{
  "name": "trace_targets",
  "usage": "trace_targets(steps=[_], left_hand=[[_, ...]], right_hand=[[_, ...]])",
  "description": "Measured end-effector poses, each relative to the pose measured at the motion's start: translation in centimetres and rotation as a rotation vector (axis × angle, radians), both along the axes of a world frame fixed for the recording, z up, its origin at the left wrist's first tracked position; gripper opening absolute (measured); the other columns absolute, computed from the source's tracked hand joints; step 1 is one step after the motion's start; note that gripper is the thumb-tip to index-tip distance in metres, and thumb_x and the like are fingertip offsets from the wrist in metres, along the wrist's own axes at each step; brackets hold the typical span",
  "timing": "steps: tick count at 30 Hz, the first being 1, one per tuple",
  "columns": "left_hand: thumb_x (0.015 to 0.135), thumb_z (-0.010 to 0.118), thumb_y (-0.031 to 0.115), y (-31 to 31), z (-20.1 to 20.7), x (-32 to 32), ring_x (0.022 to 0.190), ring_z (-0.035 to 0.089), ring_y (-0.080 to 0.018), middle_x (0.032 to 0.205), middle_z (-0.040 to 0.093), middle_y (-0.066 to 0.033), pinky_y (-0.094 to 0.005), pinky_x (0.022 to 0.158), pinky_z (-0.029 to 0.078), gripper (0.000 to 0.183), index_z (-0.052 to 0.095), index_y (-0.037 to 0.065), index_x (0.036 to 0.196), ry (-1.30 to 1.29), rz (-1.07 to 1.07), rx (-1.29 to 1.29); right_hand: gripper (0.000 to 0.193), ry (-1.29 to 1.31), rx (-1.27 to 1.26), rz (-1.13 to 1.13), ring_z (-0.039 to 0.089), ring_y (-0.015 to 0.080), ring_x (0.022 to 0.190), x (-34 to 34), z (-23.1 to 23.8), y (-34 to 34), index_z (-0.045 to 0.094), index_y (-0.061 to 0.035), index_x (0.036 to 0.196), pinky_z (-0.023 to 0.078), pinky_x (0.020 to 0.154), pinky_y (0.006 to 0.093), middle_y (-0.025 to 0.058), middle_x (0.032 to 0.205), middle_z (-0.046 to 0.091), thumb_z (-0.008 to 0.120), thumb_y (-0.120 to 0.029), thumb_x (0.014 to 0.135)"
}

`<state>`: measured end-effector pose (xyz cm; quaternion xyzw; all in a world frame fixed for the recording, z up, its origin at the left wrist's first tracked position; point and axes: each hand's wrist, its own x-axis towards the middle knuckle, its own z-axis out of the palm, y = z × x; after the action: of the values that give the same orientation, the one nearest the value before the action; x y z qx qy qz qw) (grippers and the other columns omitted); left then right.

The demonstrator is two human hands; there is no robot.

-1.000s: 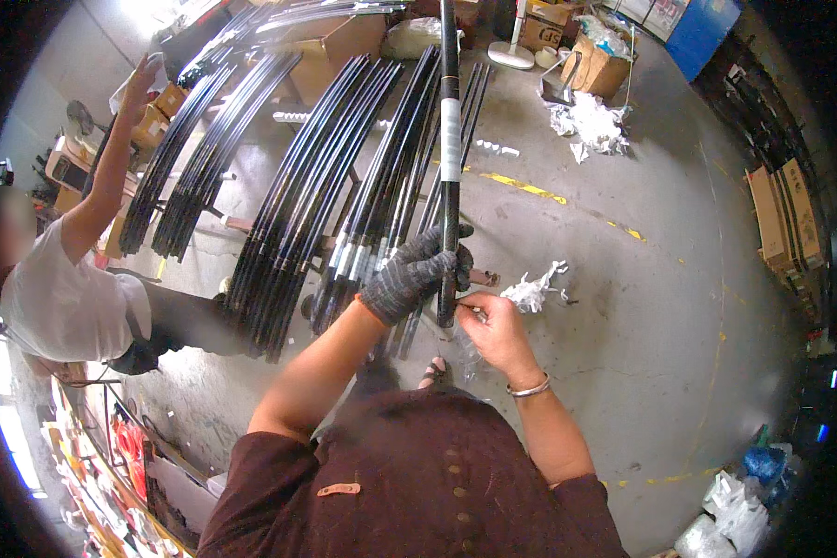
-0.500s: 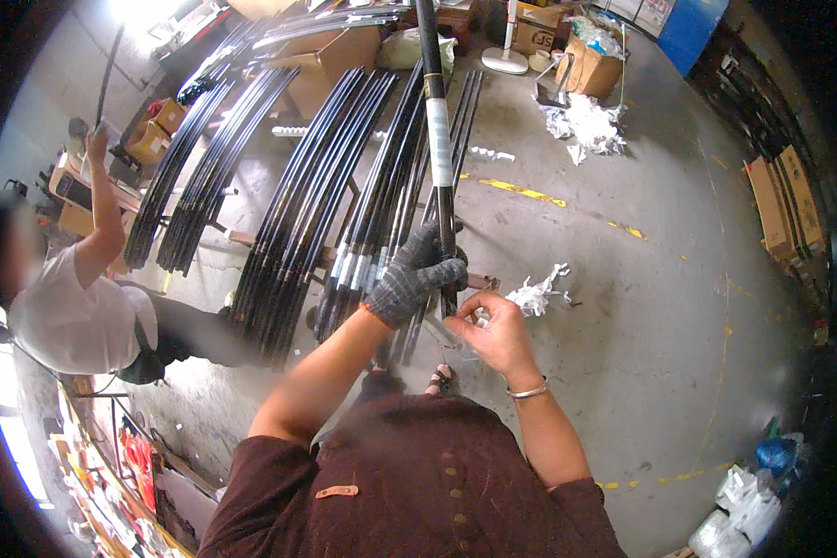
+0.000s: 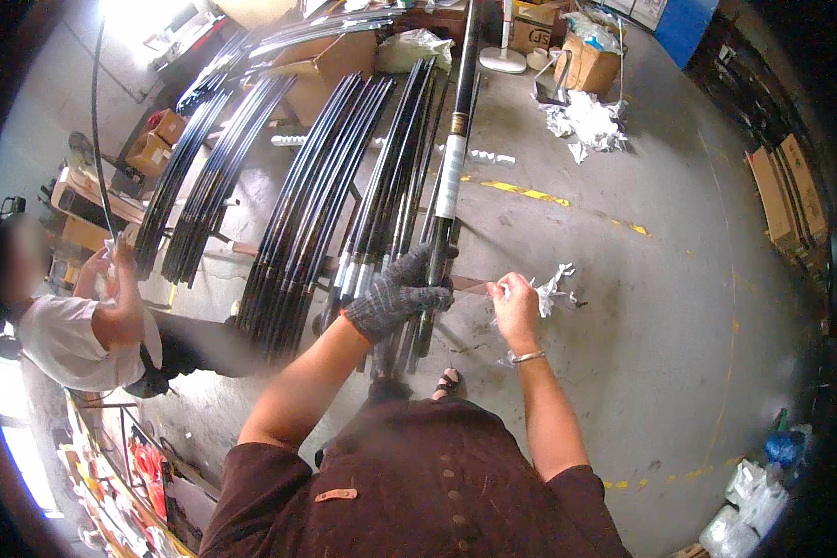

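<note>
My left hand (image 3: 395,299), in a dark grey knitted glove, is wrapped round the lower part of a long black rod (image 3: 462,98). The rod stands steeply tilted, its top running out past the upper edge. A white band (image 3: 450,177) circles it above the glove, with a gold-coloured ring just over that. To the right of the rod, apart from it, my bare right hand (image 3: 516,307) has thumb and fingers pinched together. Something thin and see-through seems to trail near its wrist, too faint to name. Behind the glove lies a bunch of similar black rods (image 3: 381,205).
More rods (image 3: 293,223) lie in bunches on a rack to the left. Beyond them a co-worker (image 3: 93,325) holds a long dark rod (image 3: 97,112). White scraps (image 3: 553,293) lie on the floor by my right hand, with a larger heap (image 3: 586,121) near a cardboard box (image 3: 591,70).
My right hand has moved right, away from the rod's lower end. The rod has shifted, its upper part to the right, still in my left hand. The co-worker has lowered their raised arm.
</note>
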<state>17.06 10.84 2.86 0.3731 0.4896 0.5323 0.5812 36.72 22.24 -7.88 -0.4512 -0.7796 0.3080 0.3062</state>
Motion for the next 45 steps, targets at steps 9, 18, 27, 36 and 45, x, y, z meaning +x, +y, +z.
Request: trace_targets(steps=[9,18,27,36,45], left_hand=[[0.072,0.076,0.014,0.7,-1.2,-0.6,0.086,0.059,-0.017,0.095,0.061,-0.0059,-0.0322,0.076,0.049,0.075,0.04,0.007,0.137,-0.166,-0.042,0.095],[0.066,0.08,0.03,0.2,2.2,-2.6,0.08,0.058,-0.017,0.086,0.058,-0.0042,-0.0303,0.069,0.048,0.088,0.037,0.001,0.138,-0.186,-0.082,0.068],[0.08,0.071,0.016,1.1,0.7,-2.1,0.08,0.055,-0.0094,0.097,0.058,0.0001,-0.0257,0.068,0.049,0.069,0.04,0.007,0.14,0.001,0.032,0.001],[0.084,0.063,0.019,0.9,0.1,-0.8,0.053,0.049,-0.0125,0.072,0.05,-0.0044,-0.0241,0.045,0.039,0.04,0.046,0.007,0.119,-0.691,-0.165,0.057],[0.083,0.062,0.019,-0.7,-0.4,-0.3,0.049,0.047,-0.0133,0.07,0.051,-0.005,-0.0257,0.042,0.038,0.045,0.045,0.006,0.123,-0.505,-0.05,0.148]], right_hand=[[0.02,-0.168,0.117,-0.145,0.059,0.0348,0.074,3.3,-3.9,4.0,0.056,-0.0015,0.077,0.045,0.065,0.0431,0.0144,0.078,0.06,0.07,-0.016,0.078],[0.012,-0.196,-0.265,-0.327,0.057,0.0202,0.073,18.9,-15.2,7.3,0.055,-0.0015,0.077,0.046,0.071,0.0323,0.006,0.076,0.057,0.065,-0.008,0.075],[0.024,0.648,-0.601,-0.114,0.049,0.0083,0.062,8.4,0.8,4.2,0.047,-0.0089,0.104,0.042,0.056,0.0225,0.001,0.071,0.05,0.057,-0.001,0.084],[0.018,0.44,-0.533,0.404,0.052,0.0075,0.075,-3.1,12.6,-0.4,0.066,-0.0003,0.1,0.043,0.072,0.0237,0.0021,0.089,0.062,0.065,-0.011,0.085],[0.011,0.408,-0.426,0.422,0.051,0.0053,0.068,-5.7,13.4,-1.6,0.065,0.004,0.09,0.044,0.062,0.0223,0.0001,0.075,0.061,0.063,-0.005,0.084]])
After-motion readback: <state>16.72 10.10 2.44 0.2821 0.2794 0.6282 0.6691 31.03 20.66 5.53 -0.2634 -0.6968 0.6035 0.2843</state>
